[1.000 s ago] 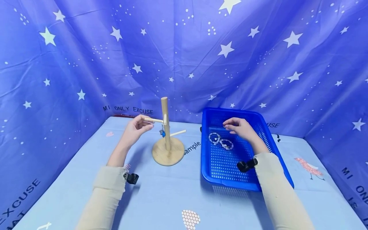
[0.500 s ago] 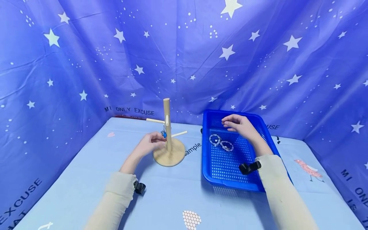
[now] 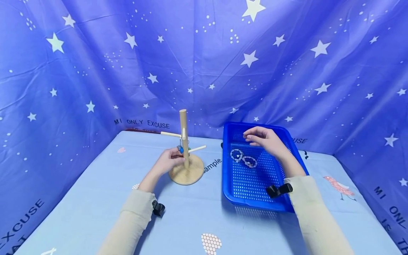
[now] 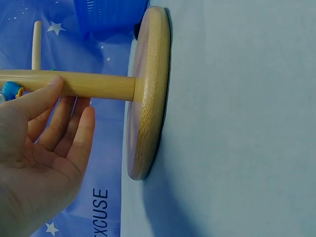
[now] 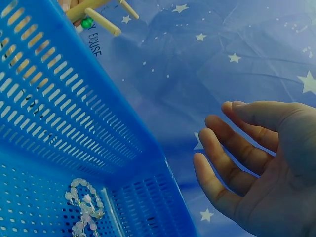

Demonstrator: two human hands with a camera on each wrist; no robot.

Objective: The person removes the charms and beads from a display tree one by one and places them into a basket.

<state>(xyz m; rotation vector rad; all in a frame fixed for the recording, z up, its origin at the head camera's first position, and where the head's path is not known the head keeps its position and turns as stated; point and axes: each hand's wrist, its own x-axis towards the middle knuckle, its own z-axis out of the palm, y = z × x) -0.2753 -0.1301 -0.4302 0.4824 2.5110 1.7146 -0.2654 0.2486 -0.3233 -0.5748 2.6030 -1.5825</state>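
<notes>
A wooden stand [image 3: 188,174] with a round base, an upright post and side pegs stands on the table. My left hand [image 3: 166,162] holds the post low down, thumb against its near side and fingers reaching behind. In the left wrist view the thumb tip [image 4: 58,82] lies on the wood. A chain with a blue charm [image 3: 181,150] hangs from the upper peg [image 3: 171,134], close to the post; a green bead [image 5: 87,22] shows in the right wrist view. My right hand [image 3: 266,139] hovers over the blue basket [image 3: 227,177] with loosely bent fingers and nothing in them.
Two pale beaded bracelets lie side by side in the basket, the left one [image 3: 237,156] with a white heart. The basket's perforated wall [image 5: 106,118] rises between the right hand and the stand. A starry blue curtain [image 3: 204,63] hangs behind the table.
My left hand has left the upper peg's tip, moved down and right, and taken hold of the post. The right hand has stayed nearly still over the basket.
</notes>
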